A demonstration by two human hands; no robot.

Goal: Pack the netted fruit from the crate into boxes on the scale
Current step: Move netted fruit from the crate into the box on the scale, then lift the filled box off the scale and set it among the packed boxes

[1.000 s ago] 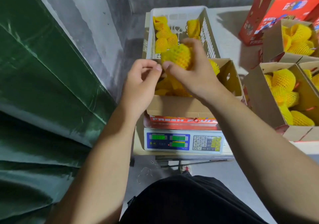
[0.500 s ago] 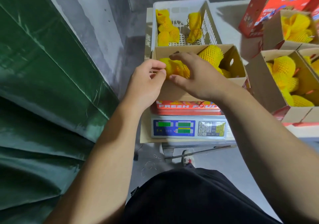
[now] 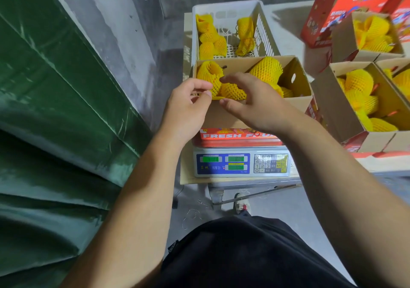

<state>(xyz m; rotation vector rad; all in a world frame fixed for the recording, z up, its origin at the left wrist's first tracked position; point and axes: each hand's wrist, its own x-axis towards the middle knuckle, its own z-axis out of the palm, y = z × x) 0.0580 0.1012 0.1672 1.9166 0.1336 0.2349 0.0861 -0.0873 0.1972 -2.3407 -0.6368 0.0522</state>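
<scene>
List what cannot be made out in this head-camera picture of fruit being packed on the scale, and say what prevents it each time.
1. Scale readouts: head view, digits too small and blurred.
2. Box on the scale: near floor hidden by left hand and right hand.
3. Its front lettering: partly covered by the right wrist.
4. Right-hand boxes: cut off by the frame edge.
5. Crate: front hidden behind the box.

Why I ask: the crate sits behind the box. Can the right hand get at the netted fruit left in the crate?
Probably yes: the right hand hovers above the box, and the white crate just beyond is open-topped, nothing covering its netted fruit.
</scene>
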